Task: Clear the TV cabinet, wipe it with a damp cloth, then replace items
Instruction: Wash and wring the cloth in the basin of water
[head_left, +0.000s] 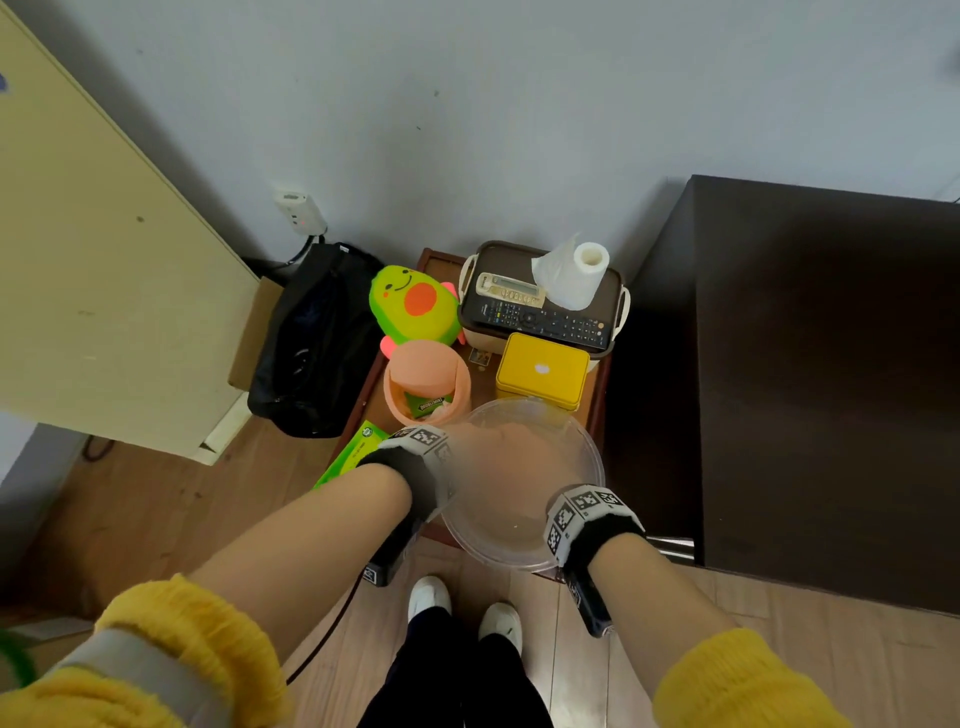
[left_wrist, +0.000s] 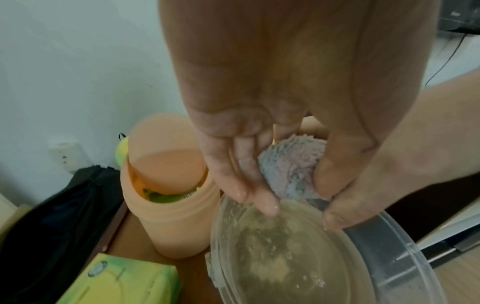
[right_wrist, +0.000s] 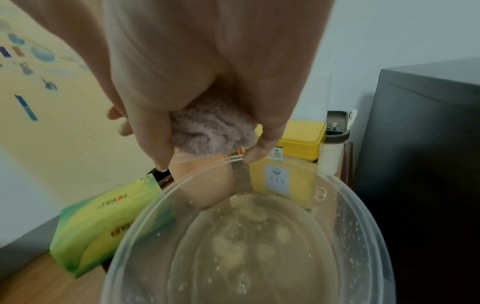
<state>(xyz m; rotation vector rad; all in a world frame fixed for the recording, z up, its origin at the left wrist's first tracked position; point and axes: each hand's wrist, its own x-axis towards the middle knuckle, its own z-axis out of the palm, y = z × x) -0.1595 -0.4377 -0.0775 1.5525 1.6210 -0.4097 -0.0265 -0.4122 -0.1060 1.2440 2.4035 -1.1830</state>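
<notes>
A balled-up pale pink-grey cloth (left_wrist: 293, 168) is squeezed between both hands above a clear plastic basin (head_left: 592, 457) holding cloudy water. My left hand (left_wrist: 296, 185) pinches the cloth between wet fingers (left_wrist: 249, 185) and thumb. My right hand (right_wrist: 207, 158) grips the same cloth (right_wrist: 213, 133) from the other side, fingers curled round it. In the head view both hands (head_left: 493, 452) blur together over the basin. The dark TV cabinet (head_left: 821, 364) stands to the right with a bare top.
A low wooden table (head_left: 597, 395) carries an avocado plush (head_left: 415, 306), an orange bin (head_left: 426, 384), a yellow tin (head_left: 540, 371), remotes (head_left: 545, 322) and a paper roll (head_left: 576, 275) on a lidded box, and a green tissue pack (head_left: 353, 452). A black bag (head_left: 311, 343) lies to the left.
</notes>
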